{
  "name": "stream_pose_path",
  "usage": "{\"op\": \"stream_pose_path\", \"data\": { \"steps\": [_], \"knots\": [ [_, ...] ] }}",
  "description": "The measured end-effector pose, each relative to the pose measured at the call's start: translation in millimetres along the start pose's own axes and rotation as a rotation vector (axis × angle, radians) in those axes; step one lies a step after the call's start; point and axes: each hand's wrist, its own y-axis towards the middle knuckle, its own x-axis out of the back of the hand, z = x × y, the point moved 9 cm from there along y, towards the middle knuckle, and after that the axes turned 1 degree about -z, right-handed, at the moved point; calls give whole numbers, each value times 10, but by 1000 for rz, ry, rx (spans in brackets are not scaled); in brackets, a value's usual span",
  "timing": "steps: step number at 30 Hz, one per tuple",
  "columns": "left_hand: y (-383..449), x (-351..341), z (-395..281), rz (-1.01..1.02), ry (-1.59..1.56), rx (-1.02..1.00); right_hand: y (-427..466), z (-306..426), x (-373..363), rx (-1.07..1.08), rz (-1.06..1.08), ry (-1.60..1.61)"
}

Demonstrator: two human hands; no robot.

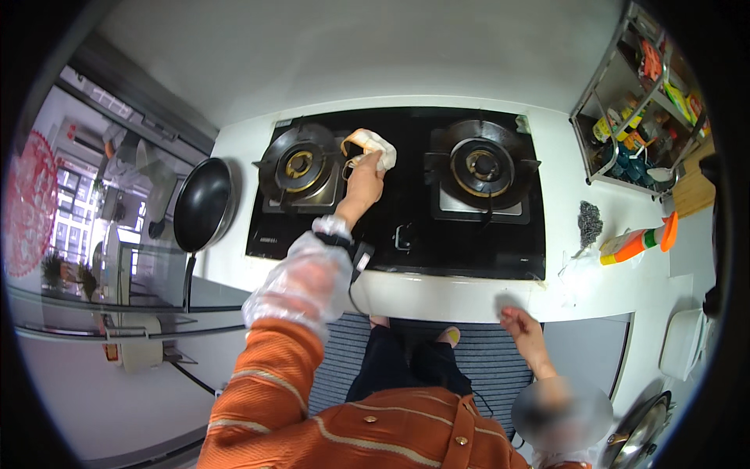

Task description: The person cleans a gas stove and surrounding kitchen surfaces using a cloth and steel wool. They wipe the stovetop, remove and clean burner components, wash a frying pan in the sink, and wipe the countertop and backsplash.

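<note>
My left hand point(364, 184) grips a bunched white and orange cloth point(375, 146) over the black glass top of a gas cooktop point(392, 234). It is just right of the left burner point(299, 166). Part of the cloth is hidden behind my fingers. The right burner point(483, 167) stands apart from both hands. My right hand point(523, 335) holds nothing and hangs by the counter's front edge, its fingers loosely bent and a little apart. A clear plastic sleeve cover point(299, 278) wraps my left forearm.
A black frying pan point(204, 205) rests left of the cooktop, its handle over the edge. On the right counter point(577, 281) lie a steel wool scrubber point(589, 224) and an orange spray bottle point(636, 241). A metal rack point(612, 99) holds several bottles and packets at the back right.
</note>
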Motion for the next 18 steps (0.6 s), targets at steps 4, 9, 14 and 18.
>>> {"op": "stream_pose_path", "data": {
  "steps": [4,9,14,18],
  "knots": [
    [-14,-877,-154,314,664,-208,-408,-209,227,-132,-41,79],
    [-685,-1072,-908,568,659,-460,-534,-669,415,-82,-29,215],
    [-1235,-1096,-1606,873,775,-555,-351,-343,541,68,-46,74],
    [-1891,-1370,-2049,607,667,-638,-109,150,993,350,-382,-346]
  ]
}}
